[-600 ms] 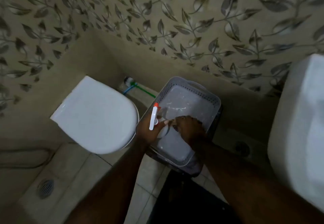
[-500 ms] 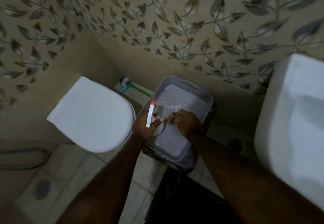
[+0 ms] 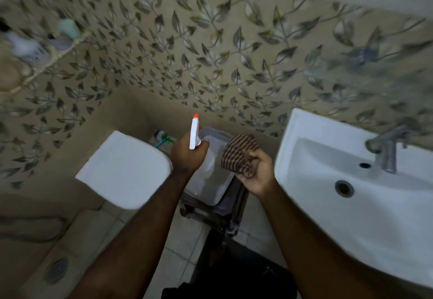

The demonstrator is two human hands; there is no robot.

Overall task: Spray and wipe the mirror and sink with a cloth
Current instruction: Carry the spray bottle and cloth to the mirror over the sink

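The left grip (image 3: 188, 156) is curled round the neck of a spray bottle (image 3: 195, 134), whose white head and orange nozzle point up. The right grip (image 3: 255, 174), palm up, is closed on a bunched brown striped cloth (image 3: 240, 151). Both hang above a grey basket (image 3: 216, 134), between the toilet (image 3: 124, 167) and the white sink (image 3: 328, 193), which lies just right of the cloth. The bottle's pale body seems to blur into the basket below.
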